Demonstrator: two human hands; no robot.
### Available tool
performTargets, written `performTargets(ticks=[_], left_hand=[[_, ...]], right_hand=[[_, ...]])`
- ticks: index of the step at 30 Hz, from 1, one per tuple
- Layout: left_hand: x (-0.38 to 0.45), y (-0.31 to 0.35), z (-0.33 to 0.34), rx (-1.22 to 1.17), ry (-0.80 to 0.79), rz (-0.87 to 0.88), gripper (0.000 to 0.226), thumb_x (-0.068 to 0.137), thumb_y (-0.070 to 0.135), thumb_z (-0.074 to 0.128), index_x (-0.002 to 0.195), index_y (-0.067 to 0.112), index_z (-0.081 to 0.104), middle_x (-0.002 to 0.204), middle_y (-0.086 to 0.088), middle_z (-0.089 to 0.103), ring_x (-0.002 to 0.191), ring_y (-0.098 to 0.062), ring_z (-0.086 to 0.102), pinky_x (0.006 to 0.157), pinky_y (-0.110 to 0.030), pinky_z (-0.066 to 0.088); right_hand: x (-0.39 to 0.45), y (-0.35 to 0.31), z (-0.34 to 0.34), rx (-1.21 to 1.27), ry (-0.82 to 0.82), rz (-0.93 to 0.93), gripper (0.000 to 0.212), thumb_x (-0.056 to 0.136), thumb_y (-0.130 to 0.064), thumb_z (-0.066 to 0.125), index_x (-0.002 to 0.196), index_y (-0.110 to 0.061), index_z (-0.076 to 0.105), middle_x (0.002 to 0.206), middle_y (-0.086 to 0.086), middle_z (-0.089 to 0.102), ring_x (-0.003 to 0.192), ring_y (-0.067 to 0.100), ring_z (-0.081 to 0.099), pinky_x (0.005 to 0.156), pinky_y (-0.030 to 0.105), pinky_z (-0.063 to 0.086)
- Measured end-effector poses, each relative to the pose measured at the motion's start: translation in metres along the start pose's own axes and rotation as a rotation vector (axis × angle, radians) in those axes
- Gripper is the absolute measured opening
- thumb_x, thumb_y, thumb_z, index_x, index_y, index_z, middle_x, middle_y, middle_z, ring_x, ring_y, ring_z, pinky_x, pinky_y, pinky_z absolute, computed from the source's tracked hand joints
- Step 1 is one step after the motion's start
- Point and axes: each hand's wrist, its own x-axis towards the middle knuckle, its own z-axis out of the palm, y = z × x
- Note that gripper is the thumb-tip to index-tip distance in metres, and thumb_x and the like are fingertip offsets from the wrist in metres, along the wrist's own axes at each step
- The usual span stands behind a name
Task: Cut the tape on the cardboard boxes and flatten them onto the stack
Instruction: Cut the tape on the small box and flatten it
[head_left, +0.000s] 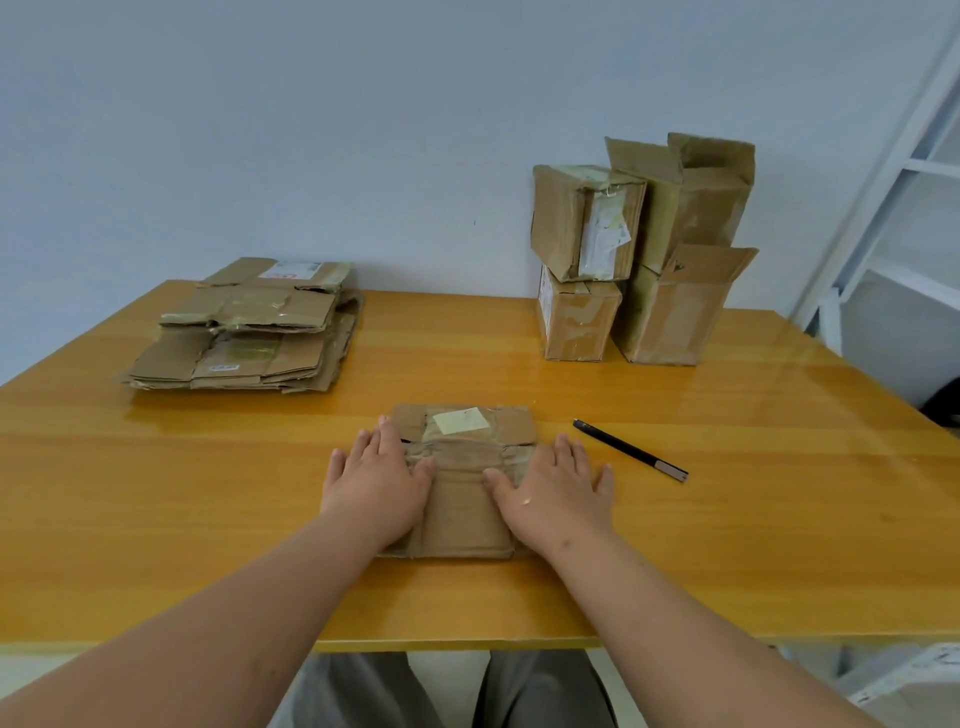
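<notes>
A flattened brown cardboard box (462, 499) with a pale label lies in the middle of the table. My left hand (374, 483) presses flat on its left side and my right hand (556, 488) presses flat on its right side, fingers straight and spread. A black utility knife (630, 450) lies on the table just right of my right hand, untouched. The stack of flattened boxes (244, 327) sits at the back left. Several upright cardboard boxes (639, 249), some taped, stand at the back right against the wall.
The orange wooden table (779, 519) has its front edge close to my body. A white metal shelf frame (893, 197) stands off the table's right side. The wall runs behind the table.
</notes>
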Motion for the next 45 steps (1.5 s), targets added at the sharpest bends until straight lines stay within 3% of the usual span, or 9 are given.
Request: performTargets(ticks=[7, 12, 17, 22, 27, 30, 34, 40, 45], left_hand=[[-0.003, 0.006, -0.017, -0.350, 0.121, 0.037, 0.070, 0.096, 0.022, 0.047, 0.155, 0.023, 0.010, 0.157, 0.003, 0.021, 0.128, -0.021, 0.044, 0.081, -0.027, 0.038], [0.002, 0.000, -0.030, -0.487, 0.173, -0.011, 0.071, 0.092, 0.015, 0.059, 0.153, 0.022, 0.024, 0.153, -0.002, 0.029, 0.133, -0.020, 0.037, 0.100, -0.034, 0.039], [0.015, -0.022, -0.053, -0.623, 0.243, -0.024, 0.076, 0.083, 0.017, 0.071, 0.148, 0.030, 0.034, 0.141, 0.000, 0.045, 0.112, -0.019, 0.054, 0.087, -0.037, 0.053], [0.038, -0.046, -0.084, -0.674, 0.196, -0.042, 0.075, 0.085, 0.024, 0.071, 0.148, 0.031, 0.030, 0.124, 0.003, 0.058, 0.094, -0.014, 0.058, 0.064, -0.030, 0.050], [0.060, -0.074, -0.125, -0.821, 0.146, -0.023, 0.067, 0.094, 0.021, 0.059, 0.148, 0.042, 0.025, 0.118, 0.002, 0.054, 0.099, -0.020, 0.057, 0.074, -0.035, 0.049], [0.078, -0.086, -0.156, -0.787, 0.258, 0.016, 0.066, 0.093, 0.021, 0.060, 0.146, 0.046, 0.028, 0.117, 0.005, 0.049, 0.099, -0.019, 0.055, 0.076, -0.036, 0.048], [0.115, -0.103, -0.187, -0.651, 0.414, 0.057, 0.061, 0.092, 0.019, 0.058, 0.146, 0.038, 0.035, 0.121, 0.006, 0.050, 0.097, -0.017, 0.054, 0.075, -0.035, 0.047], [0.188, -0.130, -0.206, -0.344, 0.504, 0.017, 0.047, 0.093, 0.020, 0.056, 0.139, 0.029, 0.048, 0.136, -0.008, 0.047, 0.113, -0.025, 0.050, 0.085, -0.028, 0.033], [0.244, -0.152, -0.191, -0.111, 0.387, -0.049, 0.040, 0.097, 0.022, 0.044, 0.136, 0.026, 0.051, 0.141, -0.011, 0.041, 0.121, -0.031, 0.048, 0.097, -0.035, 0.037]], right_hand=[[-0.008, -0.008, -0.004, 0.152, 0.174, -0.041, 0.058, 0.092, -0.062, 0.045, 0.134, -0.023, 0.038, 0.139, 0.000, 0.045, 0.130, 0.026, 0.036, 0.105, 0.046, 0.029], [-0.007, -0.021, -0.014, 0.517, 0.138, -0.163, 0.056, 0.097, -0.042, 0.055, 0.140, -0.018, 0.030, 0.127, 0.000, 0.057, 0.115, 0.024, 0.055, 0.091, 0.036, 0.047], [-0.003, -0.038, -0.024, 0.899, -0.036, -0.152, 0.063, 0.099, -0.014, 0.045, 0.149, -0.031, 0.011, 0.083, -0.002, 0.057, 0.059, 0.014, 0.051, 0.050, 0.026, 0.044], [0.010, -0.081, -0.034, 0.946, 0.054, -0.250, 0.052, 0.096, -0.005, 0.045, 0.129, -0.041, 0.025, 0.089, 0.012, 0.065, 0.065, 0.032, 0.058, 0.056, 0.052, 0.049], [0.035, -0.128, -0.061, 0.961, 0.115, -0.357, 0.044, 0.099, -0.006, 0.044, 0.132, -0.032, 0.032, 0.077, 0.000, 0.053, 0.040, 0.003, 0.038, 0.041, 0.026, 0.034], [0.057, -0.160, -0.075, 0.956, 0.137, -0.400, 0.039, 0.101, -0.009, 0.045, 0.133, -0.031, 0.037, 0.095, -0.012, 0.053, 0.053, 0.003, 0.048, 0.046, 0.017, 0.042], [0.091, -0.207, -0.075, 0.872, 0.199, -0.444, 0.040, 0.102, -0.015, 0.046, 0.140, -0.027, 0.043, 0.134, -0.002, 0.048, 0.104, 0.007, 0.053, 0.092, 0.025, 0.048], [0.145, -0.263, -0.060, 0.669, 0.136, -0.509, 0.054, 0.102, -0.023, 0.046, 0.152, -0.021, 0.027, 0.142, 0.005, 0.030, 0.101, 0.009, 0.043, 0.088, 0.013, 0.031], [0.187, -0.289, -0.031, 0.170, 0.167, -0.527, 0.059, 0.099, -0.041, 0.043, 0.150, -0.016, 0.029, 0.162, 0.007, 0.003, 0.145, 0.032, 0.012, 0.117, 0.048, 0.017]])
